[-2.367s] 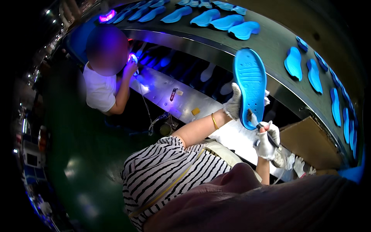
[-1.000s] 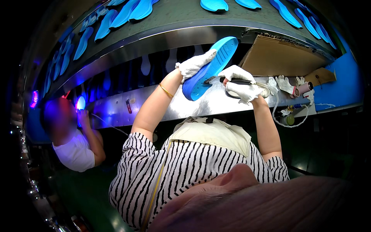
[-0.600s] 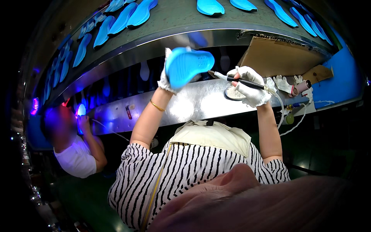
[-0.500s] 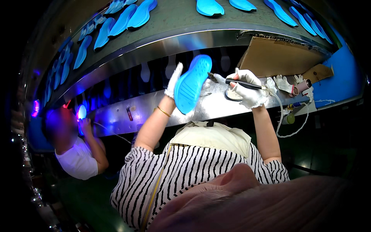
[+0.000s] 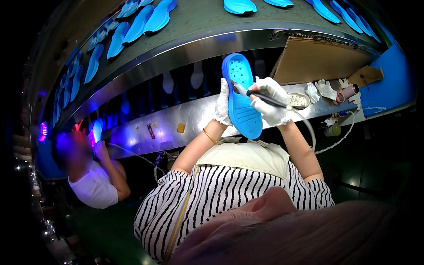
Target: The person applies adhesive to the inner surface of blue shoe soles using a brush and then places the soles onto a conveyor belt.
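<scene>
My left hand [image 5: 223, 106] grips the sole [image 5: 245, 115], right hand [image 5: 273, 102] the brush [image 5: 260, 96]; best hold sole steady, bristles [image 5: 234, 84] light, just left of right grip.

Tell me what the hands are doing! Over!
Left white-gloved hand: holding blue grooved shoe sole. Right white-gloved hand: gripping black-handled brush, tip at sole's holed end. Nothing visibly blocking.

The left forearm [image 5: 193, 153] slants forward and inward, and the white-gloved left hand [image 5: 223, 106] stands nearly upright in a side grip, its fingers stretched away from the body. The right forearm [image 5: 302, 151] angles forward and leftward to the white-gloved right hand [image 5: 273, 102], which is curled into a pen-like pinch. Both elbows are bent, and the hands are near each other but apart.
</scene>
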Demonstrator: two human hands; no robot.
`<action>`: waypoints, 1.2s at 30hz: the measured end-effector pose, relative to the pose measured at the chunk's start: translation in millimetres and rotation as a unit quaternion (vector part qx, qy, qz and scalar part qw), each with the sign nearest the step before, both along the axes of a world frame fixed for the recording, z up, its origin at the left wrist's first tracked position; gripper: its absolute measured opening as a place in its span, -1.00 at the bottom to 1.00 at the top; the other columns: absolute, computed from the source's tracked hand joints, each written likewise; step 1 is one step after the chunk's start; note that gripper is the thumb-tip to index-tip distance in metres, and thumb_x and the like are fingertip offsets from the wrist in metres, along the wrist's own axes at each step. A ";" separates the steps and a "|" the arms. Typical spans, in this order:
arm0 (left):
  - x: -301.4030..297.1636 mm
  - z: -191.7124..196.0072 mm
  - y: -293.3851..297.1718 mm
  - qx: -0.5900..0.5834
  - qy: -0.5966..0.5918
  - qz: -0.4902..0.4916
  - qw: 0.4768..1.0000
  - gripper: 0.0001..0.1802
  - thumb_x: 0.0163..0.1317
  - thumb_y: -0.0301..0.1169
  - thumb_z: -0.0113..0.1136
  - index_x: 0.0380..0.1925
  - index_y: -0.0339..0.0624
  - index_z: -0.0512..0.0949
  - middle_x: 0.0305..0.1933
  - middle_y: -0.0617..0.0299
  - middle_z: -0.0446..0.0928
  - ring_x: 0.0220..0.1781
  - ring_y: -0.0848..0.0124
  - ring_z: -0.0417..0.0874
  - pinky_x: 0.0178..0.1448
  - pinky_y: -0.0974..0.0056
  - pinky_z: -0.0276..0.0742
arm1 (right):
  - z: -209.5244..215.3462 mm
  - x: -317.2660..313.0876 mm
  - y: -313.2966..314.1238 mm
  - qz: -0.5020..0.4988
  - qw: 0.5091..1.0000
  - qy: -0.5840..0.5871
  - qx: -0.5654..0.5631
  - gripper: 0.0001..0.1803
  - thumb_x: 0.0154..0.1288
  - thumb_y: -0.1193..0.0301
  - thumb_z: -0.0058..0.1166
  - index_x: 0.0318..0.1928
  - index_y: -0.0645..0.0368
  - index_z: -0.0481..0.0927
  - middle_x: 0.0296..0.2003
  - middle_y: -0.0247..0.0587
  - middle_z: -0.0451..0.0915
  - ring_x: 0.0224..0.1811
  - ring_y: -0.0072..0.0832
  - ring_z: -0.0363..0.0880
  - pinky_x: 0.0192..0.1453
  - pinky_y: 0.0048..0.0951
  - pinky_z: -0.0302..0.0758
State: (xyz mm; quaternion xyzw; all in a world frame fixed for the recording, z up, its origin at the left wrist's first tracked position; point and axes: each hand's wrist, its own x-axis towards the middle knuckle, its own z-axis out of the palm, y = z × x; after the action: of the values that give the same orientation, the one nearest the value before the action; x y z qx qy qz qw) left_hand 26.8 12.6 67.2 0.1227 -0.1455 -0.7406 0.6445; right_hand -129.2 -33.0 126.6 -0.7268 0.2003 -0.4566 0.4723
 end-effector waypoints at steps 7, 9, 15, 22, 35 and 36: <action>10.9 -2.2 -11.9 -0.003 -0.022 0.043 0.999 -0.04 0.22 0.38 -0.21 0.33 -0.21 0.16 0.27 -0.06 0.34 0.23 0.05 0.44 0.31 -0.06 0.39 | 9.7 7.5 16.6 0.005 0.992 0.050 -0.116 -0.76 -0.03 0.67 0.17 -0.27 0.24 0.57 -0.33 -0.19 0.52 -0.36 -0.49 0.57 -0.21 -0.49 0.52; 12.1 5.0 -12.0 0.006 -0.029 0.063 0.998 0.00 0.17 0.44 -0.26 0.30 -0.21 0.22 0.20 -0.03 0.42 0.20 0.06 0.47 0.29 -0.06 0.42 | 2.7 5.2 23.0 0.040 0.999 0.033 -0.001 -0.72 -0.03 0.65 0.19 -0.22 0.23 0.57 -0.34 -0.19 0.53 -0.33 -0.46 0.58 -0.19 -0.46 0.52; 23.9 5.6 -14.8 0.029 -0.018 0.098 0.995 0.00 0.15 0.45 -0.22 0.29 -0.20 0.23 0.20 -0.03 0.42 0.17 0.06 0.49 0.28 -0.08 0.43 | 7.8 5.5 26.0 0.006 0.979 0.090 -0.182 -0.70 -0.05 0.65 0.24 -0.21 0.23 0.59 -0.33 -0.17 0.59 -0.30 -0.42 0.62 -0.16 -0.42 0.55; 18.0 27.7 -2.2 -0.006 0.090 0.082 0.993 0.07 0.06 0.50 -0.14 0.32 -0.14 0.19 0.25 0.01 0.37 0.27 0.02 0.40 0.37 -0.14 0.30 | -1.3 -10.9 9.8 0.046 0.993 0.002 0.112 -0.82 0.15 0.61 0.19 -0.20 0.25 0.57 -0.28 -0.27 0.62 -0.25 -0.63 0.60 -0.09 -0.55 0.55; 13.7 52.2 -9.0 -0.091 -0.014 0.030 0.995 0.07 0.15 0.45 -0.22 0.41 -0.16 0.03 0.40 0.00 0.20 0.37 -0.02 0.29 0.42 -0.17 0.21 | 10.3 -6.5 41.8 0.093 0.983 -0.025 0.155 -0.85 0.14 0.69 0.14 -0.27 0.29 0.50 -0.25 -0.18 0.56 -0.24 -0.56 0.56 -0.13 -0.52 0.52; 13.5 52.3 -6.9 -0.103 -0.009 0.033 0.994 0.07 0.14 0.45 -0.22 0.41 -0.15 0.03 0.41 0.00 0.19 0.37 -0.02 0.28 0.43 -0.17 0.20 | 9.2 -9.9 34.7 0.093 0.983 -0.029 0.154 -0.86 0.17 0.69 0.11 -0.25 0.29 0.50 -0.26 -0.19 0.56 -0.23 -0.58 0.57 -0.12 -0.53 0.53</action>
State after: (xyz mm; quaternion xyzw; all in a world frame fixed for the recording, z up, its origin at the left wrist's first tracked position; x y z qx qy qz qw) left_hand 40.2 5.7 119.5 0.0669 -0.2233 -0.6990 0.6761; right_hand -139.2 1.8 135.8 -0.6476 0.1857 -0.3949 0.6246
